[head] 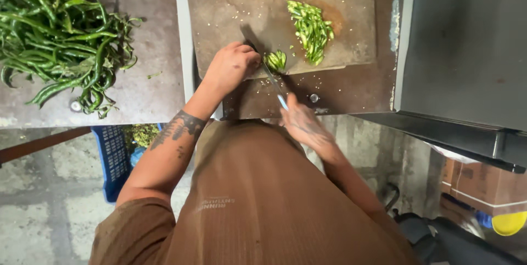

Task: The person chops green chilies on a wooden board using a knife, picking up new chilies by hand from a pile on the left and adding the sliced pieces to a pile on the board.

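Head camera: small bunch of green chillies (276,60) lies at the worn wooden chopping board's (230,7) near edge, left hand (230,67) curled over it; right hand (299,119) grips a steel knife (269,73) (chopped pile (311,29) beyond).

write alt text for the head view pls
Seen from above, a person's left hand steadies a bunch of green chillies on a cutting board while the right hand slices with a knife; whole chillies lie heaped at left.

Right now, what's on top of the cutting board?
On the cutting board: a pile of chopped green chillies, scattered seeds, and a small bunch beside the left hand. What lies under the hand is hidden.
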